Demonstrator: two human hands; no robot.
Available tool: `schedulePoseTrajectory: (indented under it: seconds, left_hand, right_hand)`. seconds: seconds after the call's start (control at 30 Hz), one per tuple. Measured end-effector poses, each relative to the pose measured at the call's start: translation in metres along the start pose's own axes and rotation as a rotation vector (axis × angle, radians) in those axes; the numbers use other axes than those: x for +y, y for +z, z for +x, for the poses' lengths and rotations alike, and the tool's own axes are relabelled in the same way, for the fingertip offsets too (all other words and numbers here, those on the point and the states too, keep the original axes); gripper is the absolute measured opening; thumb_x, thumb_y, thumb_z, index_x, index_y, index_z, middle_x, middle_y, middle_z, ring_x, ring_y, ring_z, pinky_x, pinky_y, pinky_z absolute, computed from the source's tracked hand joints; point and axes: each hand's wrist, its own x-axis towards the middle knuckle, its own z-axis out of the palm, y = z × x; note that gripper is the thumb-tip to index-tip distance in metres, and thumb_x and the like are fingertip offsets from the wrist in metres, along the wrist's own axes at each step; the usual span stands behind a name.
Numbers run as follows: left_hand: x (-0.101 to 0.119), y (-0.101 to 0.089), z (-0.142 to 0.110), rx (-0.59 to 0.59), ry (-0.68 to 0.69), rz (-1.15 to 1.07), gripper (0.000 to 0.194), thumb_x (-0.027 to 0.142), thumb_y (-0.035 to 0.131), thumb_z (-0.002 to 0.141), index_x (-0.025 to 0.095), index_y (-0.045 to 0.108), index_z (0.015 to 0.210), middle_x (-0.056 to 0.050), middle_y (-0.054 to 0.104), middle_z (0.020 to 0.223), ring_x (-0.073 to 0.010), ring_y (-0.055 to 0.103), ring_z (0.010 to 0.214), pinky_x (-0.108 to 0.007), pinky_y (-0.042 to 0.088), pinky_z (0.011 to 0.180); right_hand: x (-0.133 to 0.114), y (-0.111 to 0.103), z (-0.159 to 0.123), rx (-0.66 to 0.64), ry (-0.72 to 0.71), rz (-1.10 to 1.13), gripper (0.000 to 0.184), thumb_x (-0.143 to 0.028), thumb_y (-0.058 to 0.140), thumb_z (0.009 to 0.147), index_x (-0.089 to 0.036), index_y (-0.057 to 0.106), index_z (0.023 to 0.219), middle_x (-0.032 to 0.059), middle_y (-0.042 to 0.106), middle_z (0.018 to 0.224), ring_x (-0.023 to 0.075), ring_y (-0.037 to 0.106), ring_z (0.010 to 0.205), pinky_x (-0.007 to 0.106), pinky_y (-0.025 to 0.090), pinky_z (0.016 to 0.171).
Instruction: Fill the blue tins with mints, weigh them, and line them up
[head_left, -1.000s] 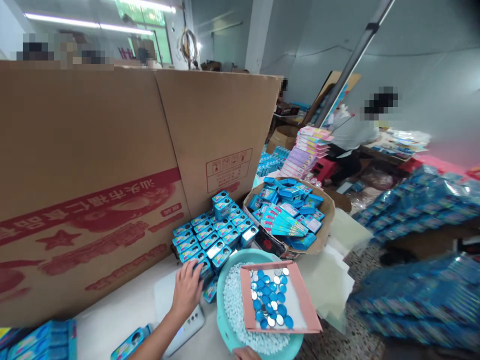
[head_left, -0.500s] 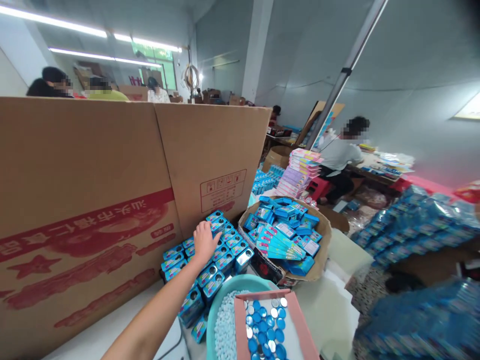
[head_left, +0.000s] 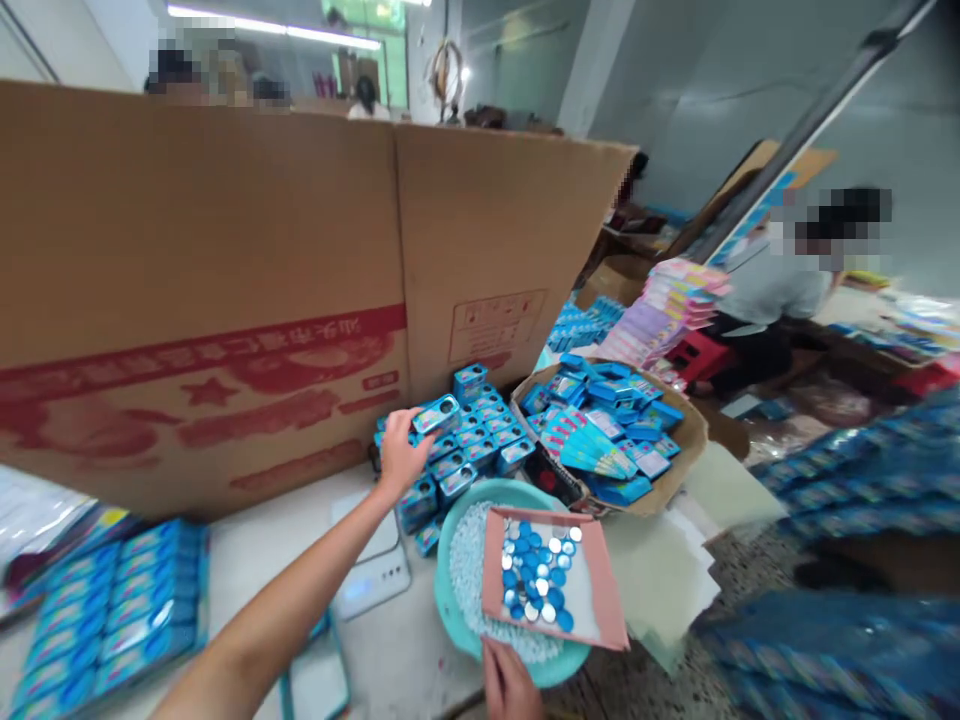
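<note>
My left hand (head_left: 401,450) is closed around the side of a small blue box (head_left: 436,414) with a dark round hole in its top. That box sits a little above several similar blue boxes (head_left: 472,435) packed in rows against the cardboard. My right hand (head_left: 511,682) is at the near rim of a teal basin (head_left: 444,585), fingers pressed together; what they hold, if anything, is hidden. White pellets (head_left: 469,550) fill the basin. Across it rests a pink shallow box lid (head_left: 611,590) with many blue and silver discs (head_left: 538,570).
A tall carton (head_left: 300,240) walls off the far side. At right stands an open carton (head_left: 686,450) of blue boxes and fanned cards. A white scale (head_left: 371,580), a phone-like object (head_left: 319,675) and wrapped blue packs (head_left: 112,620) lie left. A co-worker (head_left: 780,280) sits beyond.
The view has swung down and left. My left hand, before over the rows, now grips one blue box raised and shifted toward me. My right hand has come into view by the basin.
</note>
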Motion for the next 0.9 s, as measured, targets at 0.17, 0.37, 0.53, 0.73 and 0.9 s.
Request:
schedulePoseTrajectory:
  seconds: [0.17,0.37,0.53,0.73,0.9]
  left_hand:
    - [-0.044,-0.109,-0.079,-0.058,-0.071,0.082,0.035,0.036,0.062,0.076,0.022,0.057,0.108,-0.004,0.057,0.106,-0.0191,0.055,0.1,-0.032,0.049,0.084]
    - [-0.114,-0.133,-0.164,-0.275,-0.241,0.146,0.035,0.036,0.059,0.077,0.021,0.057,0.108,-0.006,0.06,0.106,-0.0205,0.058,0.096,-0.035,0.048,0.085]
    - [-0.14,-0.112,-0.171,-0.32,-0.299,0.227,0.032,0.03,0.059,0.077,0.019,0.056,0.107,-0.007,0.06,0.107,-0.0224,0.057,0.098,-0.035,0.046,0.088]
    - [-0.157,-0.092,-0.16,-0.392,-0.304,0.22,0.035,0.024,0.058,0.075,0.02,0.054,0.11,-0.007,0.059,0.109,-0.0229,0.056,0.101,-0.034,0.044,0.089]
    - [-0.158,-0.102,-0.161,-0.392,-0.33,0.26,0.065,0.03,0.067,0.068,0.019,0.042,0.127,-0.011,0.052,0.121,-0.0277,0.048,0.115,-0.038,0.043,0.092]
  right_hand:
    - [-0.021,-0.009,-0.007,-0.004,0.061,0.03,0.038,-0.038,0.038,0.092,-0.018,0.07,0.095,0.0103,0.072,0.09,0.0203,0.068,0.085,0.029,0.055,0.075]
    - [-0.043,-0.008,-0.019,-0.063,0.023,0.024,0.039,-0.04,0.039,0.091,-0.017,0.07,0.095,0.0108,0.072,0.092,0.0206,0.067,0.086,0.03,0.054,0.079]
    - [-0.06,-0.009,-0.032,-0.05,0.043,0.001,0.037,-0.04,0.039,0.091,-0.018,0.07,0.096,0.0096,0.072,0.094,0.0197,0.067,0.088,0.029,0.053,0.08]
    - [-0.069,-0.009,-0.057,-0.005,0.105,-0.042,0.038,-0.042,0.041,0.09,-0.018,0.07,0.093,0.0099,0.072,0.092,0.0197,0.067,0.086,0.028,0.054,0.077]
    - [-0.077,-0.013,-0.068,0.014,0.147,-0.057,0.039,-0.043,0.039,0.091,-0.018,0.069,0.095,0.0107,0.071,0.093,0.0204,0.067,0.087,0.029,0.054,0.077]
